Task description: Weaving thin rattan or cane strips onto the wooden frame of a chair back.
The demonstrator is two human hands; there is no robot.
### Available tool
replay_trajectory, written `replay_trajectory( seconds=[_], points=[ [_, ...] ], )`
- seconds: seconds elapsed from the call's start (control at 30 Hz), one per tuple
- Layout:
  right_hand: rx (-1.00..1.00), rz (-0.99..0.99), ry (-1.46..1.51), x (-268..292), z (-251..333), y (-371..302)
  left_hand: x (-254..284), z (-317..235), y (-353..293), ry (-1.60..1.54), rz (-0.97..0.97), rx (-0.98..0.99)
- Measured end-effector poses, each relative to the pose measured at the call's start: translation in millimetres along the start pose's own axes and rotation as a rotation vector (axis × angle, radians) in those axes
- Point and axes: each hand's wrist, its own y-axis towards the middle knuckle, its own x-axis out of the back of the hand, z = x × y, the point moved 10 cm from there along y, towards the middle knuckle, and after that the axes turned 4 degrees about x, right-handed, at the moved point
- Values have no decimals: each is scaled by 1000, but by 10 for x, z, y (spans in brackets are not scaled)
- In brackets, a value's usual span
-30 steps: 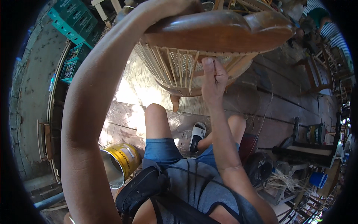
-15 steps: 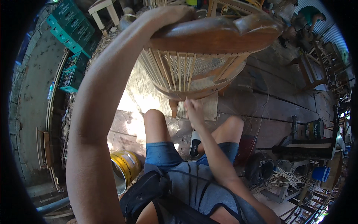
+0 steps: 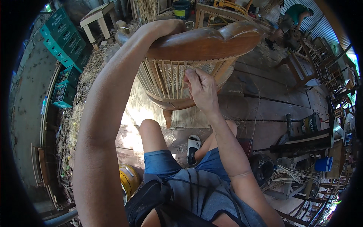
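A wooden chair (image 3: pixel 204 47) stands before me with its carved top rail nearest and vertical cane strands (image 3: pixel 172 81) strung below the rail. Behind these strands shows a woven cane panel. My left hand (image 3: pixel 171 27) reaches over the top rail to its far side, where its fingers are hidden. In front of the strands, my right hand (image 3: pixel 202 87) is closed, thumb pressed against the curled fingers. Whatever it pinches, if anything, is too small to make out.
Green crates (image 3: pixel 64 38) are stacked at the far left, near a small wooden stool (image 3: pixel 98 20). A yellow bucket (image 3: pixel 129 179) stands by my left leg. Coiled cane (image 3: pixel 291 178) lies at the right. Another person (image 3: pixel 295 20) bends over at the far right.
My right hand has risen from below the chair's lower rail to the front of the strands. The left hand stays over the top rail. The whole view has shifted slightly.
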Motion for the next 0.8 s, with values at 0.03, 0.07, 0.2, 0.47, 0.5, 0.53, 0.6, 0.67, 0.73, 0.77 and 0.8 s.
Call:
replay_trajectory(
  seconds=[0.03, 0.07, 0.2, 0.47, 0.5, 0.53, 0.6, 0.67, 0.73, 0.77, 0.8],
  points=[
    [-1, 2, -4, -14, 2, -7, -2, -49, -46, -7, 5, -8],
    [-37, -32, 60, 4, -33, -18, 3, -88, -90, -12, 4, -8],
    [-98, -130, 230, 33, -72, -61, 66, -216, -298, 3, -28, 105],
    [82, -164, 2, 79, 133, -36, 37, -229, -260, 91, -22, 31],
    [212, -190, -164, 98, 290, -52, 10, -243, -246, 106, 0, 35],
    [213, -186, -162, 87, 286, -51, 0, -229, -244, 122, 18, 45],
    [204, -154, -408, 31, 282, -52, 9, -146, -219, 95, 7, 76],
    [151, -175, -283, 13, 277, -19, -10, -31, -154, 66, -1, 105],
    [99, -200, -159, -7, 297, 57, -12, 19, -30, -34, -33, 60],
    [-168, -235, 238, -33, 44, 66, 8, 42, 51, -83, -49, 34],
    [-433, -261, 639, -180, -172, 9, 16, 52, 119, -129, -65, 8]
  ],
)
